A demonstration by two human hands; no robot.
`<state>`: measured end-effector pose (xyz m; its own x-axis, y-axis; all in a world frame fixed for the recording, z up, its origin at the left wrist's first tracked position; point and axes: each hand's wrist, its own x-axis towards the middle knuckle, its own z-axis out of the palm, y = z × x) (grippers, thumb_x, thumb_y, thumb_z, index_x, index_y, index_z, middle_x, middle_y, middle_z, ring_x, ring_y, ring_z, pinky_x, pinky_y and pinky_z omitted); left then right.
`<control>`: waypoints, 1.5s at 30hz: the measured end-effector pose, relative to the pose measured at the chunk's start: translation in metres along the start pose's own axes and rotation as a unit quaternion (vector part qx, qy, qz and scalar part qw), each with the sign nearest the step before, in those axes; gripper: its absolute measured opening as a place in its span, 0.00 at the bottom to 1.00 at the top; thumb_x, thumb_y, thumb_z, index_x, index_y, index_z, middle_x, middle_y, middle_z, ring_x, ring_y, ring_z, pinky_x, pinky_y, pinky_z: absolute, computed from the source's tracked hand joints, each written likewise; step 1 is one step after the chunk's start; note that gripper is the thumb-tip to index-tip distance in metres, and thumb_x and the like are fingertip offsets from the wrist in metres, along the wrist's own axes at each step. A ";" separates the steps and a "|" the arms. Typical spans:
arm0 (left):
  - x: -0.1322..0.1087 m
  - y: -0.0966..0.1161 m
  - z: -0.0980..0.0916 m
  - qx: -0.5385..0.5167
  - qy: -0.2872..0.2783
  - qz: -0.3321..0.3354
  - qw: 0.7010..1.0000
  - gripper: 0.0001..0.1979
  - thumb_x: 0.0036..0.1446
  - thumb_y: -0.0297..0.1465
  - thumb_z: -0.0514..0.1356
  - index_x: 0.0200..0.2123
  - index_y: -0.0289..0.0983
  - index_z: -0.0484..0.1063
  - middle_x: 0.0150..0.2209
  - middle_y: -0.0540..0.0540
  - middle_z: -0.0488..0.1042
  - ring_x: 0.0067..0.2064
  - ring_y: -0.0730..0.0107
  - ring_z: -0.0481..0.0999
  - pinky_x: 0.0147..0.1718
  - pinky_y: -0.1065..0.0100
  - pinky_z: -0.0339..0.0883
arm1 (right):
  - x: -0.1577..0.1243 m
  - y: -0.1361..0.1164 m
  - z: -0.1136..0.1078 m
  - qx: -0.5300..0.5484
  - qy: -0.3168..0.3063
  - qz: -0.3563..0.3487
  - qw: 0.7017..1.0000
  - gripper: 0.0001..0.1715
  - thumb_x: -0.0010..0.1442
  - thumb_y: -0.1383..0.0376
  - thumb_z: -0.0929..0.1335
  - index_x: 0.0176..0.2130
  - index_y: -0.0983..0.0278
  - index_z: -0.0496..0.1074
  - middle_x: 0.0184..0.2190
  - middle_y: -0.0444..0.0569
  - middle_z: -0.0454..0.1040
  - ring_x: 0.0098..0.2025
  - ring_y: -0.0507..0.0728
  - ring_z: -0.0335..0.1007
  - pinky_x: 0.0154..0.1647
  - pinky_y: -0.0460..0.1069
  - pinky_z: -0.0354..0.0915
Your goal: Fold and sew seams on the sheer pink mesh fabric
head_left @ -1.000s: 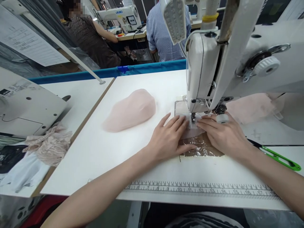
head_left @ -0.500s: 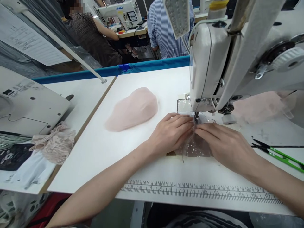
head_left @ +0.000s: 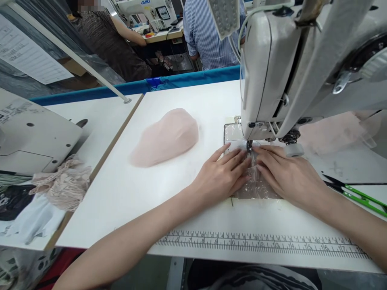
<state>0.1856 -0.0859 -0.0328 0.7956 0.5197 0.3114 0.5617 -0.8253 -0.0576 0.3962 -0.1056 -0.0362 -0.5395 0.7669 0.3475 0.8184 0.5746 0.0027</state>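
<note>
My left hand (head_left: 222,175) lies flat just left of the sewing machine's presser foot (head_left: 249,146), palm down, its fingers spread over a thin sheer piece of fabric (head_left: 255,177). From the other side my right hand (head_left: 286,171) rests on the same piece, fingers stretched toward the foot and the thumb side a little apart from them. The fabric is nearly see-through, so its edges are hard to make out. A white sewing machine head (head_left: 258,80) stands over both hands. Shiny clear film (head_left: 260,192) covers the machine bed below them.
A sheer pink fabric piece (head_left: 167,139) lies on the table to the left, with more pink fabric (head_left: 329,133) behind the machine at right. Green thread snips (head_left: 363,199) lie by my right forearm. A printed ruler (head_left: 260,243) runs along the front edge. Two people sit beyond.
My left fingers have spread out flat, and my right hand has shifted slightly right and forward. The fingertips, close together before, are now apart on either side of the foot.
</note>
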 end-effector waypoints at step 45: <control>-0.009 0.004 -0.004 -0.026 0.106 0.061 0.992 0.08 0.65 0.26 0.53 0.42 0.32 0.72 0.45 0.44 0.76 0.48 0.70 0.75 0.56 0.63 0.66 | -0.016 0.002 -0.015 0.099 -0.008 -0.133 0.986 0.37 0.59 0.46 0.64 0.53 0.74 0.66 0.50 0.60 0.70 0.53 0.65 0.65 0.52 0.60 0.67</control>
<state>0.1792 -0.0945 -0.0323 0.7881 0.3620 0.4979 0.4474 -0.8924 -0.0593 0.4091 -0.1211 -0.0280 -0.7347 0.5843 0.3446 0.5929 0.8000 -0.0924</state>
